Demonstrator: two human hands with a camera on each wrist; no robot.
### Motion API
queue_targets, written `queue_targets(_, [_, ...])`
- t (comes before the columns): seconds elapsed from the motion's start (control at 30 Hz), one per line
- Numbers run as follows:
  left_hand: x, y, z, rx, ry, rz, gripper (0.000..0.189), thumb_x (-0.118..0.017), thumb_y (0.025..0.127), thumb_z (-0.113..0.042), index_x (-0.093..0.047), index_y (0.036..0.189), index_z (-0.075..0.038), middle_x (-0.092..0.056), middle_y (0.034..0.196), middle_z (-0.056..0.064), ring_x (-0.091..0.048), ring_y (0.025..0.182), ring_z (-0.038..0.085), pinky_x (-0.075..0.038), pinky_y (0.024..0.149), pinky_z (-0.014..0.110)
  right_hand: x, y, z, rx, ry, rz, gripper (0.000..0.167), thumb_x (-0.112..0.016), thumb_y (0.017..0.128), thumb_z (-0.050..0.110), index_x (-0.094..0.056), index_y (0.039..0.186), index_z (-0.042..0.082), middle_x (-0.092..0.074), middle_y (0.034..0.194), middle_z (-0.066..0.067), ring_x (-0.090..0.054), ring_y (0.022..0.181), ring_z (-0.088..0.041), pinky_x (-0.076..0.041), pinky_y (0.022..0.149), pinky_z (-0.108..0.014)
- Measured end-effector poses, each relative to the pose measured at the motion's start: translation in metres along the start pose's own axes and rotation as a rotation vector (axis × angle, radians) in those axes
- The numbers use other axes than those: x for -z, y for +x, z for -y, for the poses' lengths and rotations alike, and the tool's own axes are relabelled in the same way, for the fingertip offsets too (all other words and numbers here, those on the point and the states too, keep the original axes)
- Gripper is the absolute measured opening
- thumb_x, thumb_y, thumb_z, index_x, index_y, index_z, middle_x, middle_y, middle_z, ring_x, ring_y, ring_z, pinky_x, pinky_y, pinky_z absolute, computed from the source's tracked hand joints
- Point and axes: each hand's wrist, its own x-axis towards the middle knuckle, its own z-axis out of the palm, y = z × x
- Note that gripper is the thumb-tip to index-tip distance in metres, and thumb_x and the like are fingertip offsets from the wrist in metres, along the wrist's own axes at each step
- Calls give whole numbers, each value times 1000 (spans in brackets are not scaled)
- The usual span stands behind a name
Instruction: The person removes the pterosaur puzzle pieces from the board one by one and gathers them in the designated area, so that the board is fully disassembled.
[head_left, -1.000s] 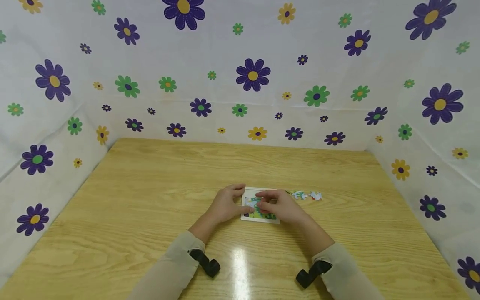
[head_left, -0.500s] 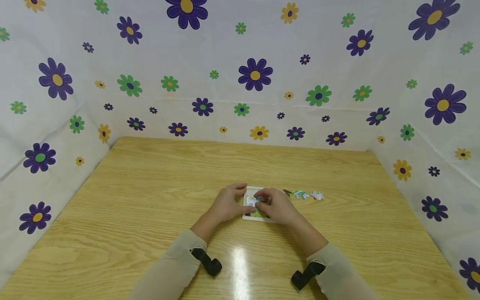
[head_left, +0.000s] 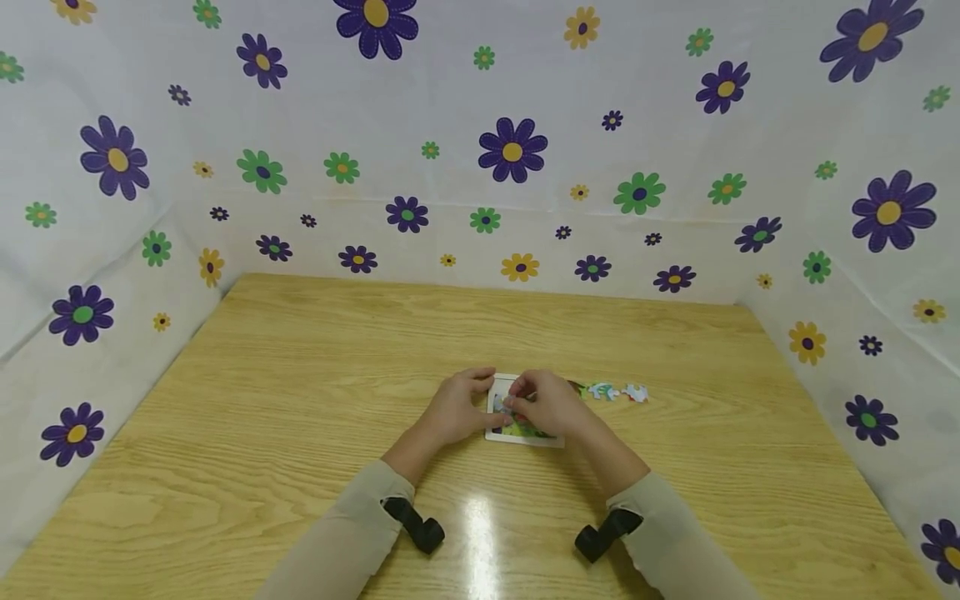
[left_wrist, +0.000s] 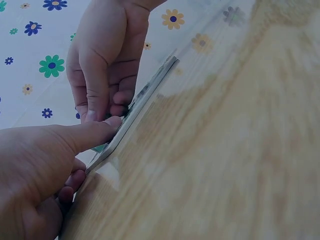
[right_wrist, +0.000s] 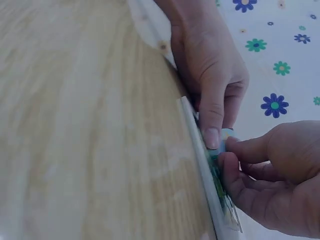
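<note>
A small jigsaw puzzle tray (head_left: 525,442) with a pale rim and a colourful picture lies on the table in the head view. My left hand (head_left: 453,410) grips its left side, thumb over the picture and fingers along the edge. Between the thumb and forefinger of my right hand (head_left: 555,407), a light blue puzzle piece (right_wrist: 227,134) is pinched close over the tray's left part. Left thumb (right_wrist: 212,137) and right fingertips nearly meet there in the right wrist view. My right hand covers the tray's upper right.
Just right of the tray lie loose puzzle pieces: a dark green and brown one (head_left: 576,387), a white and teal one (head_left: 602,391) and a white one with red (head_left: 636,392). A flowered cloth (head_left: 450,125) surrounds the wooden table (head_left: 337,333) at back and sides.
My right hand has shifted slightly left over the tray, and its forefinger has drawn in towards the thumb. My left hand keeps its hold on the tray's left side.
</note>
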Motion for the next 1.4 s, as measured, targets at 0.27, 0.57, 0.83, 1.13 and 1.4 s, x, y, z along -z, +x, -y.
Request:
queue_targets(0.27, [2,0,-2,11,17,7,77,-82,83,-35,-50,142,4,-46,155,5,-38,146,31,-37,117,47,-1,2,-3,-53,170,-13,12,-62,98,8,-66,103,-3,-71,84,-10,-65,69,-13,-55,63,-26])
queue_targets(0.57, [1,-1,-4,29,-4,11,77,-83,83,-33,-50,143,4,-45,155,6,-37,147,32,-36,118,47,-1,3,-7,-190,425,-84,24,-59,100,7,-63,120,-7,-68,102,-17,-71,75,-13,-61,72,-26])
queue_targets(0.83, [1,0,-3,17,20,6,80,-83,82,-36,-49,142,4,-46,155,7,-38,146,32,-35,118,47,8,-4,-15,-156,451,-102,27,-65,97,10,-65,121,-3,-69,104,-14,-70,78,-11,-60,75,-24])
queue_targets(1.13, [-1,-1,-2,18,23,-17,79,-85,80,-35,-52,141,3,-48,153,6,-40,145,31,-36,118,46,24,-24,-34,-113,393,-152,27,-67,96,8,-66,120,-3,-66,107,-12,-66,82,-12,-59,75,-22])
queue_targets(1.4, [-1,-1,-2,12,30,-40,78,-87,78,-34,-54,139,3,-50,152,6,-41,144,31,-37,117,44,36,-39,-55,-154,385,-279,29,-66,96,8,-63,121,-7,-66,115,-18,-67,80,-9,-59,73,-21])
